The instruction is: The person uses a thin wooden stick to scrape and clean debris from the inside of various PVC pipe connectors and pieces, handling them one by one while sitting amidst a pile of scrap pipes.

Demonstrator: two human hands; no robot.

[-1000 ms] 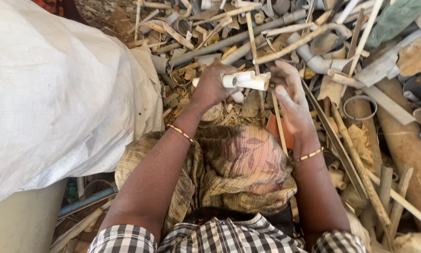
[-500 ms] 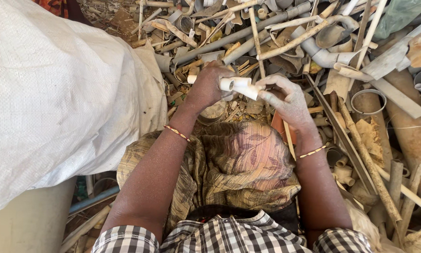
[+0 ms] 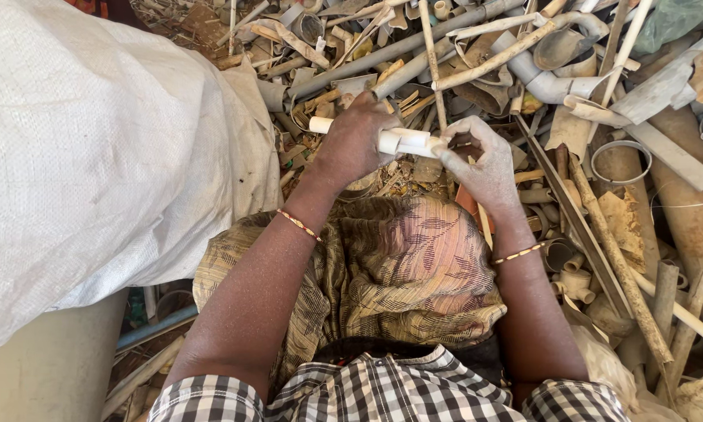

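Pipe piece: short white pipe piece (image 3: 402, 141) lies sideways between both hands, just above the patterned cloth (image 3: 414, 266).
Pipe ends: one end (image 3: 319, 124) pokes out past the left hand; the other end sits at the right fingers.
Left hand: left hand (image 3: 355, 141) is wrapped tight around the pipe piece, knuckles up.
Right hand: right hand (image 3: 484, 160) is dusty white and pinches the end of the pipe piece with its fingertips (image 3: 444, 148).
Wrists: thin bead bracelet (image 3: 298, 224) on the left wrist and one more bracelet (image 3: 517, 253) on the right wrist, both near the patterned cloth.
Cloth: brown and pink with leaf shapes, lying over the lap, right under both arms.
Shirt: black and white check shirt (image 3: 383, 387) shows below the patterned cloth.
Sack: big white sack (image 3: 93, 148) sits to the left of the patterned cloth, touching its edge.
Scrap pile: heap of old pipes and sticks (image 3: 461, 55) lies above the patterned cloth and to its right.
Bent pipe: grey bent pipe (image 3: 547, 82) rests in the pile, up and right of the patterned cloth.
Ring: round grey ring (image 3: 621, 160) lies in the pile to the right of the patterned cloth.
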